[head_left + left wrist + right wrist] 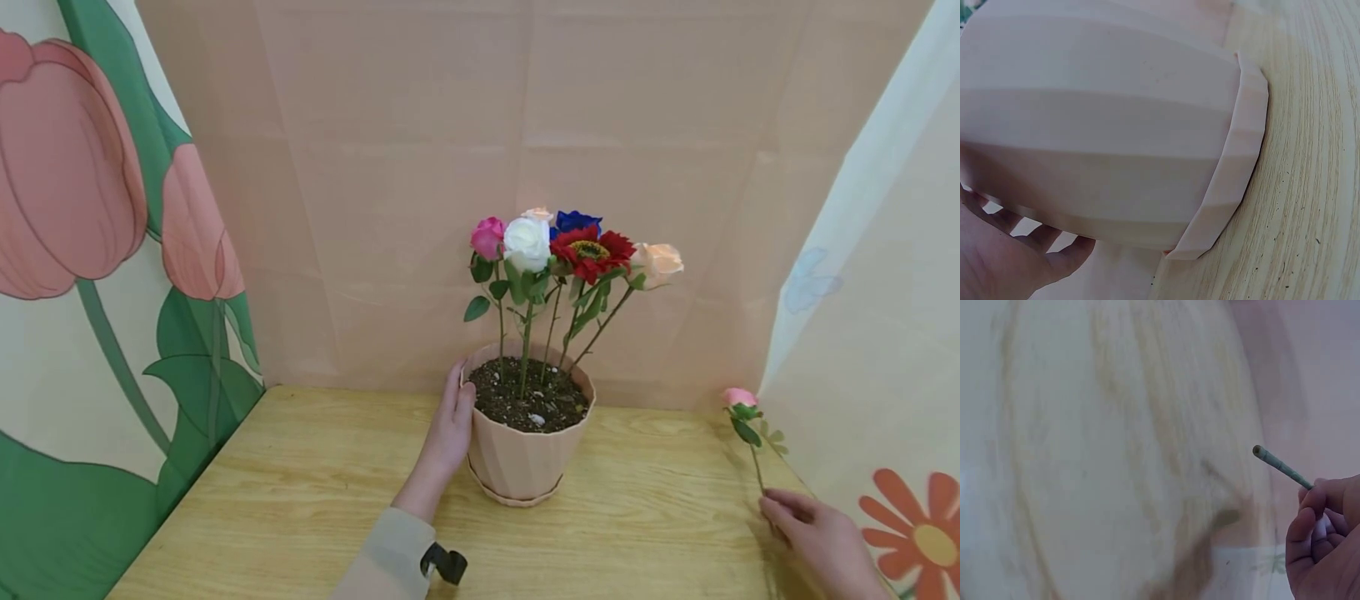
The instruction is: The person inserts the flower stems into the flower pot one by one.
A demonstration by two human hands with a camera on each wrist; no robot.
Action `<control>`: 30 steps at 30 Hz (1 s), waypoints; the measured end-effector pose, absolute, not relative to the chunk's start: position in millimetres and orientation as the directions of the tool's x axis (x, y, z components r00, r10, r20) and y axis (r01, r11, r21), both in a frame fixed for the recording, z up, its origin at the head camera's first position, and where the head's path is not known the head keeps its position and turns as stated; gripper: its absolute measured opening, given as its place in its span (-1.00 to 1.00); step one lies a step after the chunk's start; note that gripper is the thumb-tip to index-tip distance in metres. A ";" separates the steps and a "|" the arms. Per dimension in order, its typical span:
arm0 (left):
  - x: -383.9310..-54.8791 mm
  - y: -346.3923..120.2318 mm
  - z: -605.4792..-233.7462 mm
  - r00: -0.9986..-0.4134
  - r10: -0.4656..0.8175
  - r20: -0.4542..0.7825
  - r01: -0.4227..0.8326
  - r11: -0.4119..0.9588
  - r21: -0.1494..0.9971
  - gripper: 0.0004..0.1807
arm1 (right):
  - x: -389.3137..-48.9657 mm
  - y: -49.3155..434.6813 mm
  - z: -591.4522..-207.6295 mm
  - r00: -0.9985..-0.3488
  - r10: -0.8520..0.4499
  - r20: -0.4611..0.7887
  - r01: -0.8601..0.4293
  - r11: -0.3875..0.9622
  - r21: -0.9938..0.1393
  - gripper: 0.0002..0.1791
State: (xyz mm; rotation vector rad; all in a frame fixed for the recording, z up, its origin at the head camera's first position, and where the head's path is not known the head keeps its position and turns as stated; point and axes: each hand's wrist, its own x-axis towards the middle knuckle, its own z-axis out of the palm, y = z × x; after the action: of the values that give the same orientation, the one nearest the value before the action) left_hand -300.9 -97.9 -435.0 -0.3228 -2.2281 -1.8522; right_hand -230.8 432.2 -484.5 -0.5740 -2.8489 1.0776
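A pale peach faceted flowerpot (525, 462) full of dark soil (498, 400) stands on its saucer (517, 502). My left hand (453, 412) holds the pot's left side near the rim; in the left wrist view its fingers (1072, 255) lie against the wall. Upright in the soil are a magenta rose (488, 238), a white rose (527, 244), a red daisy-like flower (592, 252), a blue flower (577, 222) and peach roses (660, 264). At the far right, my right hand (821, 537) pinches the stem of a pink rose (740, 397), bloom up; the stem's cut end (1259, 451) shows below.
The pot stands on a light wood-grain table (337, 475). Behind it hangs a plain peach backdrop (412, 167). Panels with printed tulips (75, 183) and an orange flower (911, 525) close off the left and right sides.
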 end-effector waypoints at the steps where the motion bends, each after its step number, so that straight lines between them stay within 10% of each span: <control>1: -300.8 -97.9 -435.0 -0.951 0.024 0.309 0.308 0.179 0.934 -0.36 | -230.2 429.1 -482.2 -0.927 0.362 -0.095 0.331 0.675 -0.659 -0.17; 30: -299.9 -97.8 -434.3 -0.951 0.015 0.308 0.305 0.180 0.935 -0.35 | -203.7 323.6 -417.8 -0.880 0.253 0.403 -0.167 0.629 -0.759 -0.54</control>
State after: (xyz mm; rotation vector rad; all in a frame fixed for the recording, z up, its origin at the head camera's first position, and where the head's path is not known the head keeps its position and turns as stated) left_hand -299.9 -97.8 -434.3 -0.3089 -2.2256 -1.8513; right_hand -203.7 323.6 -417.8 -0.0672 -2.3733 1.1737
